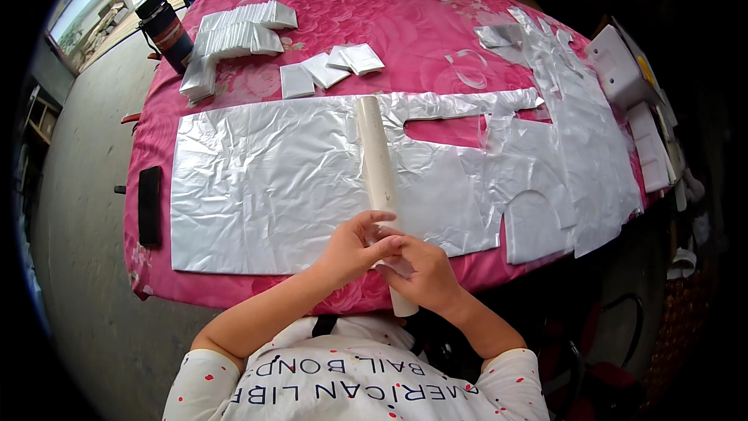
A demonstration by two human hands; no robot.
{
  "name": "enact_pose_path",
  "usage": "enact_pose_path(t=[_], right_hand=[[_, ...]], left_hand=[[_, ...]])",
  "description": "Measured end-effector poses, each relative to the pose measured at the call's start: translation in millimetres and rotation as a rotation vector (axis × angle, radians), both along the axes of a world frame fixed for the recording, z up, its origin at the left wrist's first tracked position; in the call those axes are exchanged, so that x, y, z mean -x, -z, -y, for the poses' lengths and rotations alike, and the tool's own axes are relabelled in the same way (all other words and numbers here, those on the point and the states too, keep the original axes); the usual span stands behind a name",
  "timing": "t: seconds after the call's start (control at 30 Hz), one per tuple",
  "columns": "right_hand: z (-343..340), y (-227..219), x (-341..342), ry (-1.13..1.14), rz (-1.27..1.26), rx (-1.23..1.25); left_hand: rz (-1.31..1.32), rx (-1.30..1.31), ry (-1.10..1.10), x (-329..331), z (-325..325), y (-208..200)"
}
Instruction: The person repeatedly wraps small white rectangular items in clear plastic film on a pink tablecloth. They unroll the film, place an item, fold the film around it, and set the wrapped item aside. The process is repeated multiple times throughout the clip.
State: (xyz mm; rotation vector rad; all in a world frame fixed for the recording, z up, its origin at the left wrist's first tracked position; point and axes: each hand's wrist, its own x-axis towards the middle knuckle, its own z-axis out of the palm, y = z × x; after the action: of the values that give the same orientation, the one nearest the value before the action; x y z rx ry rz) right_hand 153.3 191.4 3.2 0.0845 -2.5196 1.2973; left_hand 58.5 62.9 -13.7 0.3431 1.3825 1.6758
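My left hand (354, 248) and my right hand (427, 271) meet over the near end of a long cream-coloured tube (375, 144). Their fingers are bent and closed together, with the thumbs close to each other. A pale bit shows between them, too small to make out. The tube lies upright in the view, across a wide sheet of shiny white plastic film (257, 187), its near end sticking out past the table edge. Toward the right, the film has curved cut-outs and long strips; more film sheets (596, 148) lie overlapping there.
A pink flowered cloth (405, 23) covers the table. Rows of folded white packets (241, 31) stand at far left, several loose packets (335, 66) beside them. A dark flask (165, 31) and a black oblong object (149, 206) sit along the left edge, white boxes (623, 66) along the right.
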Motion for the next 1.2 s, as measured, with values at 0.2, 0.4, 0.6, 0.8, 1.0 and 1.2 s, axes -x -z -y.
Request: enact_pose_path(t=[0.2,0.4,0.6,0.8,1.0,1.2], right_hand=[[11,-11,-18,-0.017,-0.053,-0.209],[-8,-13,-48,0.311,0.348,-0.304],[8,4,-50,0.162,0.836,-0.095],[6,7,-53,0.213,0.792,-0.11],[7,16,-55,0.23,0.788,-0.144],[11,5,-54,0.222,0.828,-0.063]], left_hand=[[-0.057,0.247,-0.184,68,94,13],[-0.08,0.459,-0.288,124,212,16],[-0.317,0.623,-0.173,137,213,6],[-0.777,0.953,0.023,137,202,-10],[-1.314,0.421,-0.053,66,75,-18],[-1.291,0.294,-0.003,16,-5,39]])
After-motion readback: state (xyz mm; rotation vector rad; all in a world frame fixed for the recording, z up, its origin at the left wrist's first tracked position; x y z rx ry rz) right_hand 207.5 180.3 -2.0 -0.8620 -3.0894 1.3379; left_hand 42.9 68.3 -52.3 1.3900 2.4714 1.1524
